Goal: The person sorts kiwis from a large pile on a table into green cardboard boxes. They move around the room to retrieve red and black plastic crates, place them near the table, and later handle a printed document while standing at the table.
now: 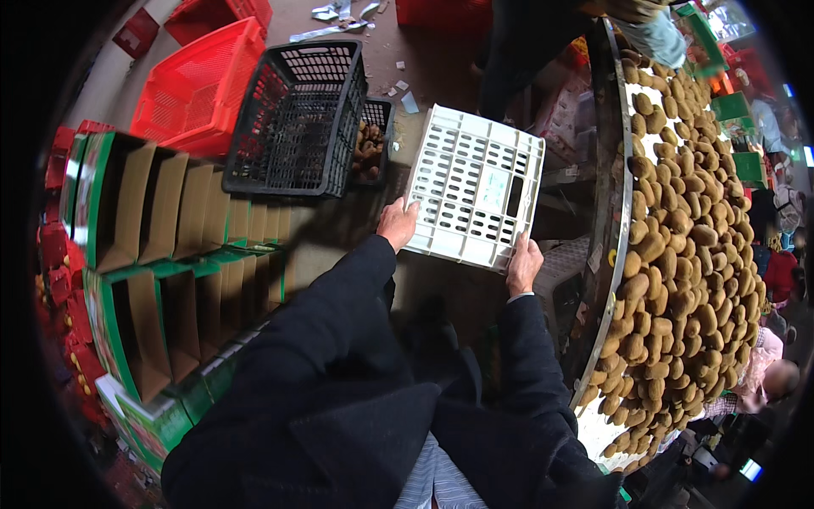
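Observation:
Between my hands I hold a white plastic crate (445,172), its slotted face turned up towards me and a pale label on it. My left hand (399,224) grips the near left edge. At the near right corner, my right hand (525,262) has hold of the rim. Just beyond my left hand stands a black plastic crate (340,121) with lattice walls. A smaller black crate (386,114), partly hidden behind it, contains brown kiwifruit (369,153).
Kiwifruit (680,223) cover a metal-edged sorting table (620,210) on the right. Open green cardboard boxes (105,318) are stacked at left, below a red crate (191,89). A co-worker's gloved hand (655,41) is over the table's far end. Scraps (410,102) litter the floor.

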